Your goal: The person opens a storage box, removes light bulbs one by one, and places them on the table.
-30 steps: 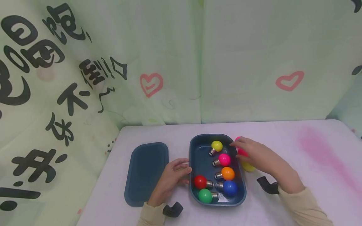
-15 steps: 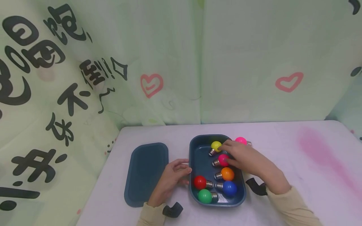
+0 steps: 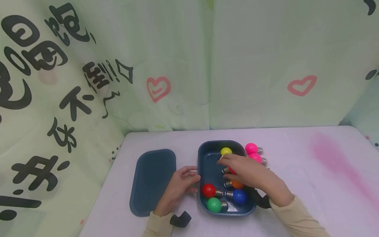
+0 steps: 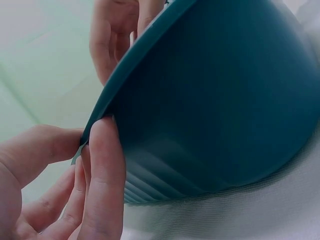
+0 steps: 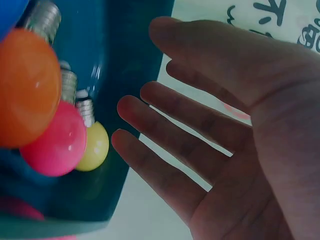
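A dark blue plastic container [image 3: 210,166] holds several coloured light bulbs. My left hand [image 3: 181,184] grips its left rim; in the left wrist view the fingertips [image 4: 106,135] lie against the edge and outer wall. Over the right half hovers my right hand [image 3: 247,169], fingers spread, nothing in it. Beneath it are an orange bulb [image 3: 238,184] and a pink bulb [image 5: 55,142], both partly covered in the head view. A yellow bulb [image 3: 226,150] lies behind. Nearer the front are the red bulb [image 3: 209,190], blue bulb [image 3: 239,196] and green bulb [image 3: 214,204].
To the left of the container, a flat dark blue lid [image 3: 153,181] lies on the white-covered table [image 3: 296,158]. Two pink bulbs [image 3: 251,148] lie outside the container at its right, with another metal base partly hidden by the right arm. A printed curtain [image 3: 251,65] hangs behind.
My right hand has moved left from beside the bulbs outside to above the container, then slightly lower, uncovering the two pink bulbs. The left hand and container have stayed put.
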A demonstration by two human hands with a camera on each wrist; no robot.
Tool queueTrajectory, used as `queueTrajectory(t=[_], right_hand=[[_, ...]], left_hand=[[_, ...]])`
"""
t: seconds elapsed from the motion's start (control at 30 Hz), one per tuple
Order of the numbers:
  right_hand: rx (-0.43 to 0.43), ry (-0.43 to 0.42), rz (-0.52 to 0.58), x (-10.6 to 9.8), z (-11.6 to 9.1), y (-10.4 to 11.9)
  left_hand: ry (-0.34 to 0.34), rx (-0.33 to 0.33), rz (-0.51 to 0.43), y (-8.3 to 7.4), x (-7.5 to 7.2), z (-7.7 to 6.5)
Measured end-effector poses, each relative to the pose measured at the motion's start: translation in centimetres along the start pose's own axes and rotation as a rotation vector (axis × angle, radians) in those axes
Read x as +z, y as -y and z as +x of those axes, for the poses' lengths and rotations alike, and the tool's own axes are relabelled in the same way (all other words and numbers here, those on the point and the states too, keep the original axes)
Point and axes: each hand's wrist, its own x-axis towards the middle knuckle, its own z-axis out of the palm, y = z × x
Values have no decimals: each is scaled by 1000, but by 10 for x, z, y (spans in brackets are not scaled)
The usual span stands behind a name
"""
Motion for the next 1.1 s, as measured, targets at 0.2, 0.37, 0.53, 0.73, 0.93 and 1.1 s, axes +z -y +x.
queueTrajectory(t=[0.2,0.37,0.53,0.73,0.93,1.1], right_hand=[[-39,36,-32,5,4,6],[-98,57,-67,10,6,11],[-99,131,-59,13,9,15],[-110,175,-39,18,13,20],[-97,214,9,22,17,24],[-106,229,8,23,20,27]], left_hand=[[8,2,-15,0,0,0],[6,0,-12,-1,0,0],[0,-7,0,-1,0,1],[10,-4,-4,0,-1,1],[18,4,-13,1,-1,1],[19,7,-17,1,0,1]])
